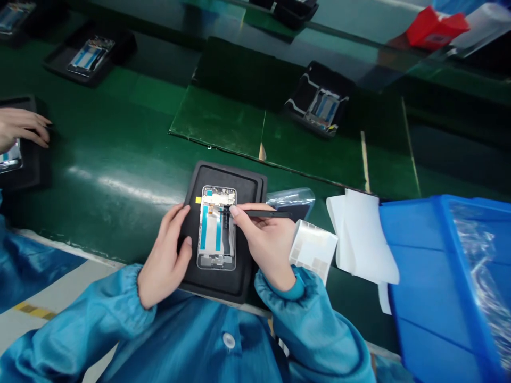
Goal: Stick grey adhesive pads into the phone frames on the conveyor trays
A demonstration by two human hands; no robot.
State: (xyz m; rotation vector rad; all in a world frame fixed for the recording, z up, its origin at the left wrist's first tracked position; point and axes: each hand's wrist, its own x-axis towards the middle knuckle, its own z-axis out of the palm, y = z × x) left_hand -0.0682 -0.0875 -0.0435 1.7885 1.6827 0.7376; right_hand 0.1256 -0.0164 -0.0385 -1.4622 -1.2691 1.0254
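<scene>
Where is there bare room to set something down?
One bare patch of green bench lies between the left hand and the co-worker's hand; another is on the green board left of the far black tray. It is crowded around the right hand: slim black tool, opened phone, then clear film, white paper and blue bin further right.

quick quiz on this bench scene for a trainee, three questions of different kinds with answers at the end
1. Multiple choice: what does the person's right hand hold?
a) a white sheet
b) a thin black tool
c) a red box

2. True or false: the opened phone lies on the black tray between the person's two hands.

3. Fill in the blank: the large bin on the right side of the picture is coloured ____.

Key:
1. b
2. True
3. blue
</scene>
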